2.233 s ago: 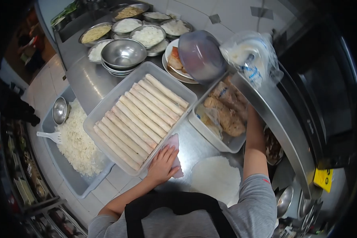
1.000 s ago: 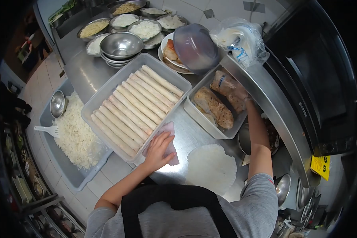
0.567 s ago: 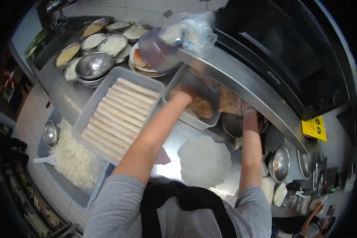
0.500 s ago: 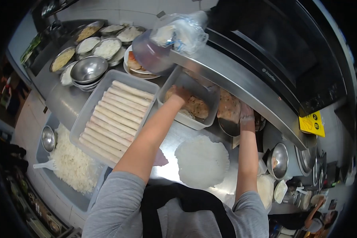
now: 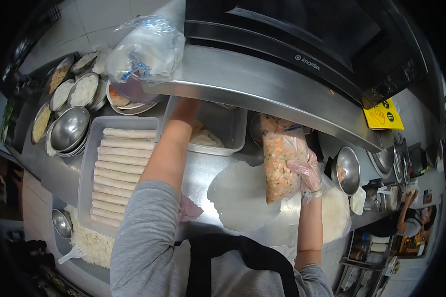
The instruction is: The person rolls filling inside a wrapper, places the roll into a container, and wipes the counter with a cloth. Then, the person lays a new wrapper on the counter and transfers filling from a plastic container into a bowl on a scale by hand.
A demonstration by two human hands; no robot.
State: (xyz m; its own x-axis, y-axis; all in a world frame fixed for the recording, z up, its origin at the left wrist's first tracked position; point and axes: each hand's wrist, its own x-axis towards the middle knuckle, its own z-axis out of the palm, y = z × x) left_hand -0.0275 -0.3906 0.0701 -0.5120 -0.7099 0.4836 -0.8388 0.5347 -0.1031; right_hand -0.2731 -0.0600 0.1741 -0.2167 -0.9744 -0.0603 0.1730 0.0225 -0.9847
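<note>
My right hand [image 5: 308,173], in a clear plastic glove, grips the side of a clear plastic bag of chopped filling [image 5: 277,166] with orange and green bits. The bag hangs upright over the right edge of a thin round wrapper sheet [image 5: 238,198] on the steel counter. My left hand [image 5: 187,106] reaches into a grey plastic tub [image 5: 240,136]; the shelf edge and tub hide its fingers. Inside the tub lies a bagged pale mass [image 5: 205,138]. Left of my arm, a plastic container [image 5: 85,183] holds a row of long pale rolls [image 5: 121,166].
A steel shelf [image 5: 223,74] carrying a black oven [image 5: 292,44] overhangs the counter's back. Steel bowls [image 5: 70,129] stand at left, above a tub of white shreds [image 5: 91,242]. Another steel bowl [image 5: 348,171] sits right. A co-worker [image 5: 409,220] stands far right.
My right hand has brought the bag of filling out from under the shelf toward me, over the wrapper sheet. My left hand has gone deeper beneath the shelf. The view has turned.
</note>
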